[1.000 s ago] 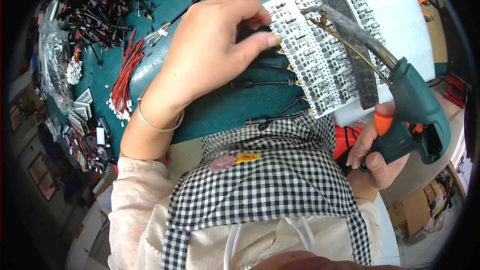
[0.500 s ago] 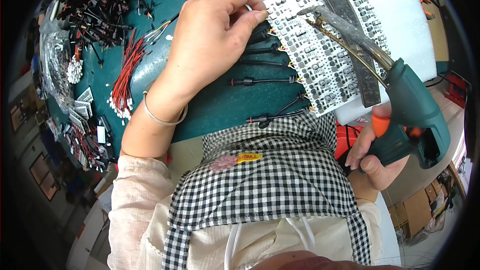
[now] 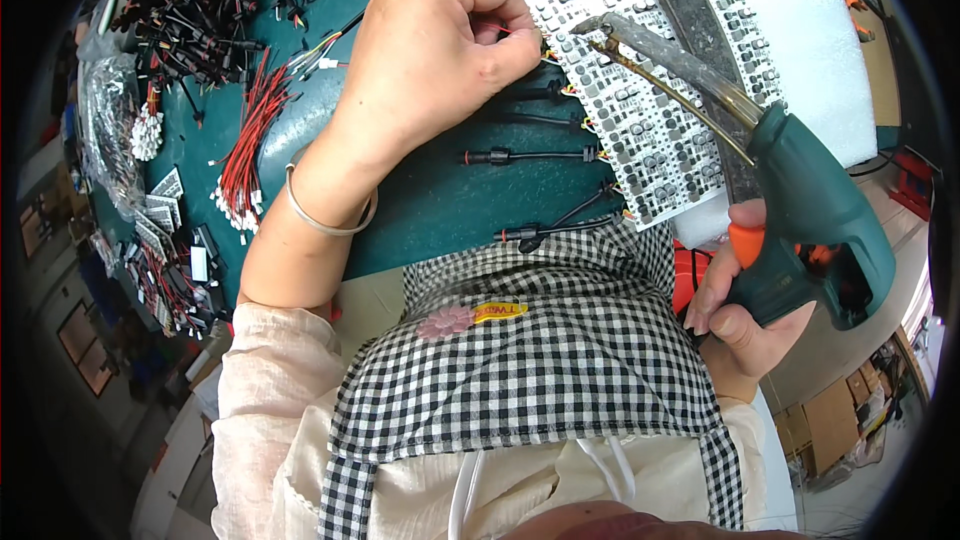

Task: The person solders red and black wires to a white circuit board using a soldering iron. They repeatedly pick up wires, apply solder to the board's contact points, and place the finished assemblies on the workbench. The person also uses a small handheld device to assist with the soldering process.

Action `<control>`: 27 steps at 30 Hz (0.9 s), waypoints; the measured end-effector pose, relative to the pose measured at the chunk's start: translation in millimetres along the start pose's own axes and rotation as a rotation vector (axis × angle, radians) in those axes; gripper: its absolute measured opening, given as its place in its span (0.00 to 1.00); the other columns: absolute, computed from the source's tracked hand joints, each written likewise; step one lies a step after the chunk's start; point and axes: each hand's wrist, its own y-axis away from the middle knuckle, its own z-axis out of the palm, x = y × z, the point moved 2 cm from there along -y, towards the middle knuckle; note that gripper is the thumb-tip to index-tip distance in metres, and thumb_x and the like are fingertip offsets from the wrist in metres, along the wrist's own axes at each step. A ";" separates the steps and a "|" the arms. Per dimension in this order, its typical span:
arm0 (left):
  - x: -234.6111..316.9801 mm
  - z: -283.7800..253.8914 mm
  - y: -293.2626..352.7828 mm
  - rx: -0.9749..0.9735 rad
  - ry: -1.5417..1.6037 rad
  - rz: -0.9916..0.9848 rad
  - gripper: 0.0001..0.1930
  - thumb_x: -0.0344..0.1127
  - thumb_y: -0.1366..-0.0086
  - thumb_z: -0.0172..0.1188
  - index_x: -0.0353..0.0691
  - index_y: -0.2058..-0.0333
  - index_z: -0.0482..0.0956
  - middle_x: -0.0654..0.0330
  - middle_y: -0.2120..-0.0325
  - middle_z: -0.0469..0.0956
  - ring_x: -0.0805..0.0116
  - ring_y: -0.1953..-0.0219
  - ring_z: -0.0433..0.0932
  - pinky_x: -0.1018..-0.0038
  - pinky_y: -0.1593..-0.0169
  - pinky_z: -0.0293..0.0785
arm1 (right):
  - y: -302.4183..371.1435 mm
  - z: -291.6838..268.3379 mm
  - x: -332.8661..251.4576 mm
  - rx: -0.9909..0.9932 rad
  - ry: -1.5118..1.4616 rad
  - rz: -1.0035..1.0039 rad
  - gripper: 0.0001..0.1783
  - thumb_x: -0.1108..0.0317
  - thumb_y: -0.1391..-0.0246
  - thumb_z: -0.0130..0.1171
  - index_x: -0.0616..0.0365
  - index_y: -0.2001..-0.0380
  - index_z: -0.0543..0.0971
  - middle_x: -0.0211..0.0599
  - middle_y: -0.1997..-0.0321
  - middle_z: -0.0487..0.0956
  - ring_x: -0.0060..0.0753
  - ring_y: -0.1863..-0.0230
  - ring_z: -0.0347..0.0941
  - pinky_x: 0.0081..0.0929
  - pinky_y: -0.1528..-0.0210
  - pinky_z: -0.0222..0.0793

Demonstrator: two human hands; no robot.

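My left hand (image 3: 430, 65) is closed in a pinch at the left edge of a white circuit board panel (image 3: 650, 130). A thin red wire (image 3: 503, 29) shows between its fingers; their tips are partly hidden. In my right hand (image 3: 745, 330) is a green soldering gun (image 3: 825, 205), a finger on its orange trigger (image 3: 745, 243). The gun's dark tip (image 3: 590, 26) hovers over or touches the panel near my left fingertips; I cannot tell which. Several short black cables (image 3: 545, 155) hang from the panel's left edge. A dark flat bar (image 3: 700, 30) lies across the panel.
Under the panel lies a white foam sheet (image 3: 830, 70). On the green tabletop (image 3: 420, 210) are a heap of black cables (image 3: 190, 30), a red wire bundle (image 3: 245, 155), clear plastic bags (image 3: 112, 130) and small boards with wires (image 3: 170, 275) at the left.
The soldering gun has moved slightly left, its tip closer to my left fingers. My left hand has turned a little and shifted slightly right, still pinching at the panel's edge.
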 end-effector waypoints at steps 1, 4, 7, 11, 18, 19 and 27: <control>-2.9 -0.5 0.3 -0.027 0.023 -0.020 0.05 0.30 0.46 0.64 0.35 0.75 0.80 0.70 0.85 0.71 0.85 0.80 0.66 0.85 0.75 0.63 | -0.8 0.7 -0.4 -0.001 0.004 -0.005 0.46 0.57 0.65 0.78 0.73 0.50 0.62 0.34 0.85 0.70 0.23 0.88 0.65 0.17 0.87 0.63; -8.6 -1.7 0.1 -0.098 0.079 -0.059 0.05 0.29 0.45 0.64 0.34 0.75 0.79 0.71 0.83 0.72 0.86 0.78 0.68 0.85 0.73 0.65 | -1.3 3.9 1.3 0.017 -0.003 -0.017 0.45 0.58 0.65 0.78 0.74 0.52 0.63 0.35 0.84 0.70 0.22 0.88 0.65 0.16 0.87 0.63; -7.8 -2.6 -1.4 -0.131 0.096 -0.061 0.06 0.29 0.44 0.63 0.33 0.75 0.78 0.71 0.82 0.72 0.86 0.77 0.68 0.86 0.72 0.66 | -1.2 6.2 2.5 0.035 -0.013 -0.021 0.43 0.58 0.64 0.77 0.74 0.53 0.63 0.36 0.83 0.70 0.22 0.88 0.65 0.16 0.87 0.63; -6.9 -2.2 -2.5 -0.138 0.095 -0.064 0.05 0.29 0.44 0.63 0.33 0.75 0.78 0.71 0.82 0.72 0.86 0.77 0.68 0.86 0.72 0.66 | -1.4 8.4 0.8 0.031 -0.013 0.004 0.41 0.58 0.63 0.76 0.73 0.54 0.64 0.38 0.82 0.71 0.22 0.88 0.65 0.16 0.87 0.63; -9.3 -1.0 -2.7 -0.069 0.122 -0.038 0.06 0.32 0.54 0.62 0.37 0.77 0.81 0.60 0.86 0.75 0.72 0.82 0.75 0.77 0.74 0.70 | -2.2 13.1 2.6 0.035 -0.018 0.030 0.39 0.58 0.62 0.76 0.71 0.56 0.64 0.41 0.78 0.72 0.23 0.86 0.66 0.16 0.86 0.64; -9.6 -1.0 -2.7 -0.069 0.121 -0.037 0.06 0.32 0.54 0.62 0.37 0.77 0.81 0.60 0.86 0.75 0.72 0.82 0.75 0.77 0.74 0.70 | -3.0 13.0 3.0 0.023 -0.017 0.042 0.39 0.58 0.62 0.76 0.71 0.56 0.64 0.41 0.78 0.72 0.24 0.86 0.66 0.16 0.86 0.64; -3.0 -5.9 -2.7 -0.047 0.053 -0.003 0.06 0.33 0.55 0.62 0.37 0.78 0.80 0.59 0.86 0.75 0.69 0.82 0.76 0.75 0.74 0.71 | -4.5 14.5 2.6 0.010 -0.029 0.077 0.37 0.60 0.62 0.76 0.71 0.58 0.65 0.43 0.75 0.72 0.24 0.86 0.66 0.16 0.86 0.63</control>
